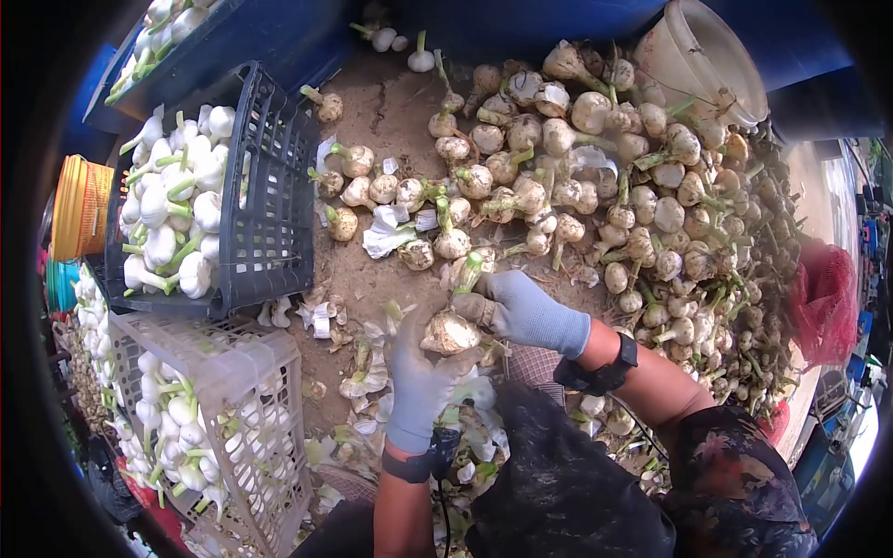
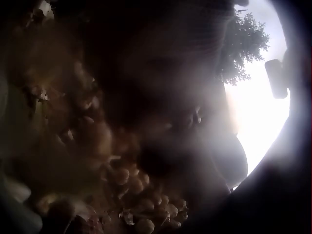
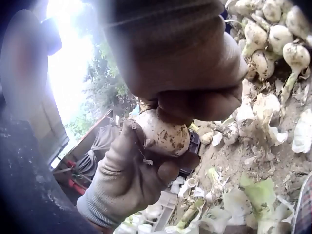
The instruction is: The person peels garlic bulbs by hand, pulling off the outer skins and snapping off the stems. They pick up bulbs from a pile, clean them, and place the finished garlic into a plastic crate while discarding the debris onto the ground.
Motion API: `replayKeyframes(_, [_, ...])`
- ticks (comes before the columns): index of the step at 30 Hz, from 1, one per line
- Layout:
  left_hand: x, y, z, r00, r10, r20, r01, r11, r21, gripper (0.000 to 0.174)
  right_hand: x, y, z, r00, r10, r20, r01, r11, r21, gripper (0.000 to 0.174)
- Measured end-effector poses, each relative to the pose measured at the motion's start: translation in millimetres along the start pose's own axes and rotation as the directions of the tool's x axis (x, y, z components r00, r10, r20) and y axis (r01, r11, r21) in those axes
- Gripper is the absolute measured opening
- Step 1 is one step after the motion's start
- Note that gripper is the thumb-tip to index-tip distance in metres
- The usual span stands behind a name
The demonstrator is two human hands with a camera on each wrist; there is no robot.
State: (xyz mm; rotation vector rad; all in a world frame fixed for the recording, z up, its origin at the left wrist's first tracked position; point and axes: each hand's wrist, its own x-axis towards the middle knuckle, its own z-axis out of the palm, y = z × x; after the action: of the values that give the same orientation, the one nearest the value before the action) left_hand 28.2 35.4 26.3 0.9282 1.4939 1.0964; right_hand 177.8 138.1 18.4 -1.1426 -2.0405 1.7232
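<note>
In the head view, my gloved left hand [image 1: 417, 377] holds a soil-marked garlic bulb [image 1: 450, 333] from below and the side. My gloved right hand [image 1: 526, 312] has its fingers curled at the bulb's upper end, close by a green stem [image 1: 470, 272]. The right wrist view shows the same garlic bulb [image 3: 168, 139] between the left hand's thumb and fingers, with the curled right hand [image 3: 195, 90] pinching at its top; the right fingertips are partly hidden. Most of the left wrist view is dark and blurred.
Unpeeled garlic bulbs [image 1: 651, 209] spread across the ground ahead and right. White garlic fills a dark crate [image 1: 270, 195] and a pale crate [image 1: 209, 335] at left. Peeled skins [image 1: 367, 377] litter the ground near the hands. A white bucket [image 1: 702, 60] leans at the back right.
</note>
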Motion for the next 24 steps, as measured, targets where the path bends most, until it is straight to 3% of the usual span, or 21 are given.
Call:
replayKeyframes(1, [-2.3,-5.1,2.5,0.999,-0.037,-0.034,0.031,0.99,-0.14,0.063,-5.2,-2.1,0.6,1.0,0.0,-0.001,0.0,1.0,0.002,0.048])
replayKeyframes(2, [-3.2,-7.9,0.7,0.999,-0.038,-0.035,0.033,0.99,-0.137,0.063,-10.4,-6.2,0.8,0.999,0.05,-0.004,-0.05,0.998,-0.048,0.045])
replayKeyframes(4, [-5.1,-6.6,-1.6,0.995,0.091,0.031,-0.095,0.974,0.208,0.066,-20.4,-3.6,5.3,0.995,0.102,-0.003,-0.102,0.99,-0.094,0.042])
replayKeyframes(5, [-4.8,-5.7,-0.7,0.996,0.089,0.028,-0.093,0.973,0.212,0.066,-23.2,4.1,9.7,0.998,0.025,-0.056,-0.029,0.996,-0.081,0.038])
replayKeyframes(6, [-6.2,-4.9,-1.4,0.999,-0.044,0.013,0.044,0.997,-0.064,0.068,-25.7,8.5,14.2,0.993,-0.048,-0.11,0.041,0.997,-0.065,0.035])
replayKeyframes(7, [-7.8,-3.8,-2.3,0.984,-0.175,0.032,0.176,0.926,-0.334,0.071,-28.1,6.1,15.7,0.993,-0.046,-0.108,0.04,0.998,-0.054,0.035])
replayKeyframes(8, [-7.9,-1.4,-1.7,0.983,-0.181,0.029,0.18,0.928,-0.327,0.071,-29.7,0.7,15.6,0.989,-0.021,-0.144,0.02,1.0,-0.013,0.033])
replayKeyframes(10, [-6.2,7.3,1.3,0.985,-0.171,0.011,0.154,0.854,-0.498,0.068,-31.9,-6.5,14.8,0.984,0.006,-0.176,0.0,0.999,0.034,0.031])
replayKeyframes(11, [-4.3,13.0,-2.0,0.98,-0.191,0.05,0.181,0.767,-0.616,0.063,-31.9,-8.3,12.9,0.991,0.004,-0.132,-0.029,0.981,-0.191,0.028])
replayKeyframes(12, [-3.6,7.0,-4.0,0.98,-0.196,0.046,0.182,0.768,-0.613,0.063,-32.6,-8.8,12.8,0.996,0.013,-0.086,-0.047,0.912,-0.407,0.025])
replayKeyframes(13, [-3.5,-6.7,-6.2,0.954,-0.283,0.096,0.25,0.581,-0.775,0.063,-34.4,-8.5,15.3,0.988,-0.127,-0.089,0.069,0.875,-0.479,0.028])
replayKeyframes(14, [-2.9,-20.7,-9.1,0.923,-0.35,0.163,0.291,0.355,-0.888,0.064,-33.7,-2.4,18.7,0.988,-0.128,-0.086,0.073,0.877,-0.476,0.028])
replayKeyframes(15, [-3.0,-32.8,-14.7,0.921,-0.272,0.277,0.348,0.26,-0.901,0.077,-31.2,8.5,23.5,0.954,-0.233,-0.188,0.144,0.908,-0.392,0.037])
replayKeyframes(16, [-4.8,-27.2,-12.3,0.923,-0.275,0.267,0.34,0.264,-0.903,0.077,-28.1,14.2,27.1,0.9,-0.321,-0.293,0.229,0.923,-0.309,0.047])
replayKeyframes(17, [-7.5,-15.9,-6.3,0.967,-0.214,0.137,0.237,0.565,-0.79,0.081,-21.2,1.9,27.9,0.923,-0.208,-0.323,0.237,0.97,0.053,0.047])
replayKeyframes(18, [-10.9,-7.1,-2.6,0.993,-0.116,0.034,0.114,0.802,-0.586,0.084,-21.3,0.8,28.5,0.926,-0.208,-0.316,0.239,0.969,0.063,0.047])
replayKeyframes(19, [-13.8,-3.3,-2.7,0.989,-0.145,0.038,0.149,0.933,-0.327,0.087,-23.5,1.6,26.8,0.98,-0.074,-0.186,0.125,0.953,0.276,0.041])
replayKeyframes(20, [-14.3,-0.8,-3.9,0.989,-0.146,0.029,0.147,0.935,-0.323,0.087,-24.4,2.8,25.6,0.999,0.032,-0.025,-0.017,0.889,0.457,0.036])
replayKeyframes(22, [-17.0,3.6,-8.4,0.995,-0.099,-0.028,0.093,0.983,-0.157,0.094,-28.3,5.0,28.6,0.999,-0.011,-0.041,0.027,0.922,0.385,0.027])
replayKeyframes(23, [-24.1,8.5,-25.2,0.918,-0.375,0.127,0.396,0.872,-0.288,0.083,-31.7,5.4,27.3,1.0,-0.025,0.013,0.02,0.948,0.318,0.026])
replayKeyframes(24, [-21.0,-17.2,-20.0,0.97,-0.228,-0.091,0.166,0.883,-0.438,0.07,-35.0,3.3,27.3,0.997,-0.035,0.069,0.017,0.968,0.249,0.026])
